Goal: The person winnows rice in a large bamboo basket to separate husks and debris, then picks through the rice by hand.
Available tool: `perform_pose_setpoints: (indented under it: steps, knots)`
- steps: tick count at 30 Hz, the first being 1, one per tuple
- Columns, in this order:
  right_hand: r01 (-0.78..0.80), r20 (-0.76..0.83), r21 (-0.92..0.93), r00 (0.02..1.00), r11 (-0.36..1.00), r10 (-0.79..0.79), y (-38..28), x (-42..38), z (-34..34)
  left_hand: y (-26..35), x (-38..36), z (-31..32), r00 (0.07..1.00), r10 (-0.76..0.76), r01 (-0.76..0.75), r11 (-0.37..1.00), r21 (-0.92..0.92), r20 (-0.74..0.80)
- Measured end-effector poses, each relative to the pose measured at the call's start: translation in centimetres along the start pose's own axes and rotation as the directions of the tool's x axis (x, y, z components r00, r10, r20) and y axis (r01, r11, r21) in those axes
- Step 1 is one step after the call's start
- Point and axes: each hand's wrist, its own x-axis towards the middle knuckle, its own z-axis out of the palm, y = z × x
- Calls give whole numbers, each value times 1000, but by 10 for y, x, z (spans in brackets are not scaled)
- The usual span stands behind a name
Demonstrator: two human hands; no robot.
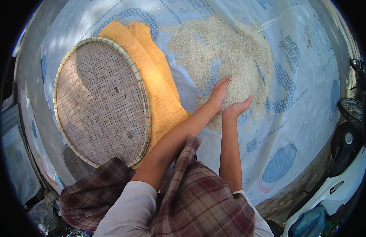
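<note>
Pale grain [214,43] lies spread in a loose patch on a printed blue-white sheet [309,102]. At the near side of the patch, my left hand [219,94] and my right hand [237,108] are cupped together around a mound of the grain, palms turned toward each other. The grain hides parts of the palms and some fingers. To the left, a round woven tray [100,98] with a green-bound rim rests partly over a yellow-orange woven sack [161,83].
A motorbike with a white body panel [351,173] and dark wheels stands along the right edge. A blue plastic bag [309,222] is at the lower right. Clear plastic [42,215] lies at the lower left. Plaid cloth [206,201] covers my lap.
</note>
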Motion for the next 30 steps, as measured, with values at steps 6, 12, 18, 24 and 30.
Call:
perform_pose_setpoints:
  steps: [6,12,18,24,30]
  knots:
    - [-37,26,52,999,998,36,-24,-12,38,16,-1,18,986,19,14,982,-191,167]
    - [-36,164,72,986,997,24,-38,-33,73,56,-26,39,977,0,64,954,-294,213]
    - [-189,380,85,914,978,144,-26,-66,115,104,-54,32,942,211,-71,886,-457,262]
    - [-371,485,-85,796,925,364,8,-133,165,155,-112,-22,883,439,-212,691,-691,168]
    - [-444,596,-399,540,802,595,59,-184,174,184,-179,-70,731,682,-512,516,-686,-32]
